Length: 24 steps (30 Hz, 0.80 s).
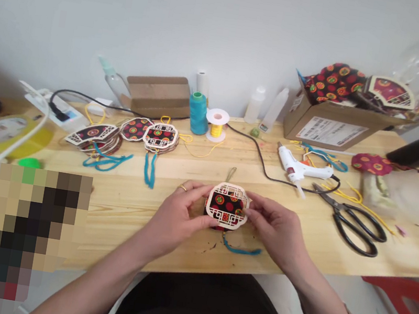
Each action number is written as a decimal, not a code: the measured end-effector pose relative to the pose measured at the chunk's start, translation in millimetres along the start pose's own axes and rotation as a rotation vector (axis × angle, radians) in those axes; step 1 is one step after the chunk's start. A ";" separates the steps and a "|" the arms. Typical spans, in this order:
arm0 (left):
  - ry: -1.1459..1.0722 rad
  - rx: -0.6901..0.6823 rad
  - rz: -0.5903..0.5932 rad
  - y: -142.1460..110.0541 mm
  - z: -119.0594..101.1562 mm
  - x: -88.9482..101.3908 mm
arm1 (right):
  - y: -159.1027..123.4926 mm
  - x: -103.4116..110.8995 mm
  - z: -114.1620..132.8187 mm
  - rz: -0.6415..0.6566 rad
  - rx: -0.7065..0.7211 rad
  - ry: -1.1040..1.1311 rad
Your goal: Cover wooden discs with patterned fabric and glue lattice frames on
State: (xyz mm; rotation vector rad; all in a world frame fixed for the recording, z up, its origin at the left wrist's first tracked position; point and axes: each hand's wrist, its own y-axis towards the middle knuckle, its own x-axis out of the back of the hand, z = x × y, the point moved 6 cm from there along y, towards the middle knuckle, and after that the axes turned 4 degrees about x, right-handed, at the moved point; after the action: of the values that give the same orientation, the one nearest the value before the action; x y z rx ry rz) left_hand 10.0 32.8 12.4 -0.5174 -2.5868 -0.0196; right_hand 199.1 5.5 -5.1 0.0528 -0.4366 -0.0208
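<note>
Wooden counter (116, 240) beneath, your left hand (178, 216) and right hand (280, 231) pinch the framed patch (227, 206), probably light, brittle, safest by its rim.

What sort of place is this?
Likely a small craft workshop: a wooden worktable holds a glue gun, black-handled scissors and a teal thread spool, with stacked fabric-and-lattice ornaments alongside.

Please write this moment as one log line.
left hand: on wooden frame | right hand: on same frame | glue gun: on table | scissors: right of glue gun
</note>
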 end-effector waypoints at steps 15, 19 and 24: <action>0.332 -0.037 -0.048 -4.6 9.5 -6.5 | -2.9 -4.1 12.3 0.192 0.175 -0.231; 0.363 -0.069 -0.042 -5.0 9.1 -7.9 | -2.3 -6.2 12.3 0.223 0.187 -0.288; 0.360 -0.077 -0.042 -4.5 8.3 -8.0 | -2.3 -7.5 11.0 0.253 0.202 -0.323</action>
State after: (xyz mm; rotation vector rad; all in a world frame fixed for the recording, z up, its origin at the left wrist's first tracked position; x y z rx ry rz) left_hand 10.8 26.7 1.7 -0.4412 -2.2496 -0.2084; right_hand 187.6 3.0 1.6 0.1942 -0.7645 0.2669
